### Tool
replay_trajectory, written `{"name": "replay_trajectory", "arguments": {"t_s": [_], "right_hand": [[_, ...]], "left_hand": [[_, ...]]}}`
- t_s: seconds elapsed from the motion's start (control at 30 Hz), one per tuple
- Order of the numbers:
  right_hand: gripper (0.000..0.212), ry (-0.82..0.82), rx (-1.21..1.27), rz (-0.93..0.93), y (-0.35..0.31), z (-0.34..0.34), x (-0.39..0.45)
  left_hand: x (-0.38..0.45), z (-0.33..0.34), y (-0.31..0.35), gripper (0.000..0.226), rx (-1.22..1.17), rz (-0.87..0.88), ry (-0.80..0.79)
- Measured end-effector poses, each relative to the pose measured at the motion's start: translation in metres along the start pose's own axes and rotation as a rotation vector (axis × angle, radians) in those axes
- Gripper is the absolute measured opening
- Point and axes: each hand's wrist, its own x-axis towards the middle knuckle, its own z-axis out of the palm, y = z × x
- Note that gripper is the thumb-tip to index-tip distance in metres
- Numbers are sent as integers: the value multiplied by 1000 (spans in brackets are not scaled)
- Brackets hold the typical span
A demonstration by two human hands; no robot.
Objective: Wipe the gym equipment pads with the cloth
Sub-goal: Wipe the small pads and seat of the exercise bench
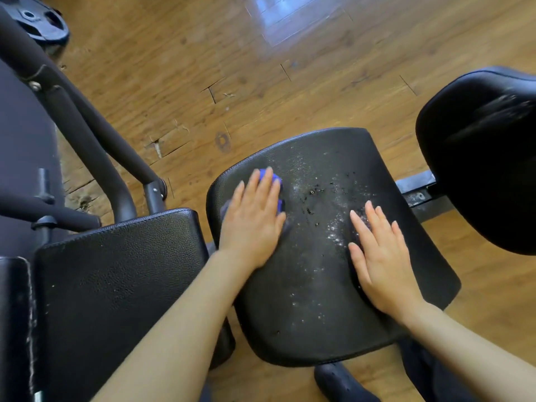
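L hand (251,220) is laid flat, fingers straight, pressed onto a blue cloth (276,183) on the left part of the seat pad (324,285); only the cloth's far edge & a bit by the thumb side are seen past the fingers. R hand (380,256) is also laid flat w/ fingers straight & slightly spread, resting palm-down on the right part of the same pad, nothing held. Neither grip is curled round anything.

Between the 2 hands, a band of white specks & dark crumbs (322,204) is scattered across the pad's black textured surface, running from its far middle toward its near edge.

To the left, just beside the seat pad, a 2nd black pad (116,280) is seen, rectangular & grainy, crossed by the L forearm. Black frame tubes (95,132) rise behind it. At far right, a rounded black pad (478,158) is mounted on a metal bar (417,192), apart from the seat pad. A weight plate (37,20) lies at top left. Wood-look floor (261,68) is seen beneath everything, w/ a glare patch near the top. A dark shoe (339,381) is visible below the seat pad's near edge.
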Motion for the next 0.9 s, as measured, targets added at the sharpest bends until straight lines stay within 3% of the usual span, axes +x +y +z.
{"name": "replay_trajectory", "arguments": {"t_s": [0.1, 0.23, 0.3, 0.53, 0.63, 0.73, 0.8, 0.9], "right_hand": [[55, -1, 4, 0, 2, 6, -4], [55, -17, 20, 23, 0, 10, -7], [54, -31, 18, 14, -3, 11, -7], [54, -53, -17, -7, -2, 12, -4], [54, -45, -2, -6, -2, 14, -5], [54, -53, -12, -17, -1, 13, -5], [54, -51, -21, -23, -2, 12, -5], [54, -62, -39, -14, -3, 13, -6]], "left_hand": [[15, 1, 9, 64, -75, -56, -30], [-69, -2, 54, 65, -114, 354, -13], [-77, -1, 46, 63, -89, 463, -21], [1, 5, 35, 66, -51, 117, 4], [-40, 5, 61, 67, -106, 312, 3], [-69, 2, 45, 67, -66, 527, -7], [-54, 4, 23, 65, -25, 477, 29], [-13, 6, 14, 64, 9, 235, 42]]}}
